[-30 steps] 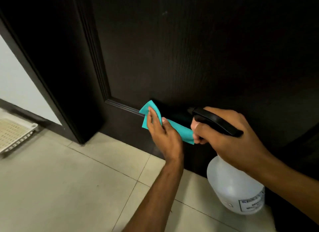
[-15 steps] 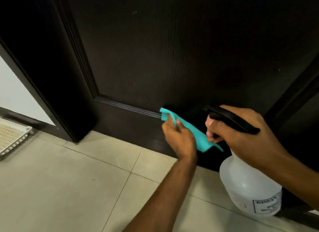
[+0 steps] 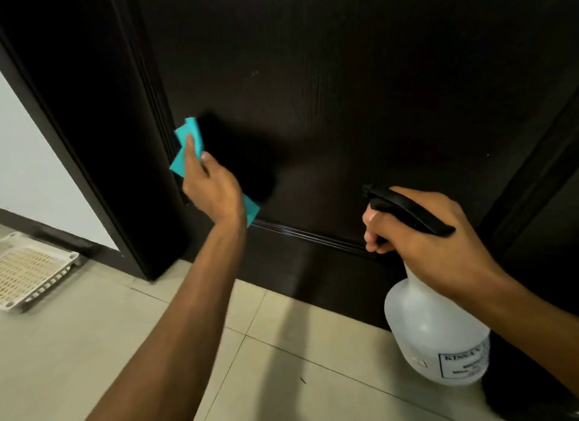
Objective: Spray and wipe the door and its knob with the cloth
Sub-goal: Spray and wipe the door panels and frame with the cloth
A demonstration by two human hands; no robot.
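- The left hand (image 3: 213,185) presses a turquoise cloth (image 3: 188,144) flat against the dark door (image 3: 344,75), left of the frame's centre, close beside the raised moulding at the panel's left edge; the fingers are spread over the cloth and a corner of it peeks out below the wrist.
- The right hand (image 3: 432,242) is clenched round the neck of a spray bottle (image 3: 438,333) at lower right, with fingers curled on the trigger under its black head (image 3: 407,210), the nozzle pointing at the door's lower panel.
- The door fills the upper and middle frame; the knob is nowhere in view, so it likely waits higher up.
- The cloth looks thin, soft and limp: it should fold or bunch under a sliding palm, so a flat, spread hand seems the right hold.
- The bottle is translucent plastic and appears to hold liquid, so probably moderately heavy; the neck grip suits one-handed squeezing.
- The door's grained face looks rigid, with grooves in the moulding that probably need fingertip pressure through the cloth.
- A perforated tray (image 3: 31,270) lies on the tiled floor (image 3: 94,342) at lower left.
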